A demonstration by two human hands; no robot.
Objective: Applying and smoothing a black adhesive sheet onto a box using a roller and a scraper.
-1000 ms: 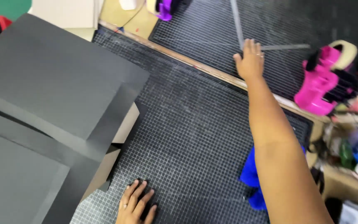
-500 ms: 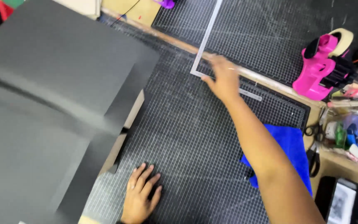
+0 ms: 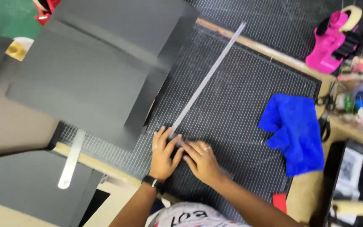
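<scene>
Grid-lined cutting mat (image 3: 248,101) on the worktop, dark grey sheets (image 3: 89,80) overlapping its left. Long metal square ruler (image 3: 209,77) lies diagonally on the mat; left hand (image 3: 164,153) and right hand (image 3: 202,162), grips spread flat, press its near corner.

Light is even and fairly bright, seemingly from overhead, with only soft, faint shadows under the hands. The metal ruler (image 3: 206,77) running up from the fingertips shows a pale sheen, washed out along its length. The grid mat (image 3: 248,109) just beyond the fingers is fairly sharp. The left hand (image 3: 163,154) and right hand (image 3: 202,162) are slightly soft. Motion blur smears the grey sheets (image 3: 85,80) left of the fingers and the clutter far right. The pink dispenser (image 3: 330,44) and blue cloth (image 3: 295,130) look saturated.
</scene>
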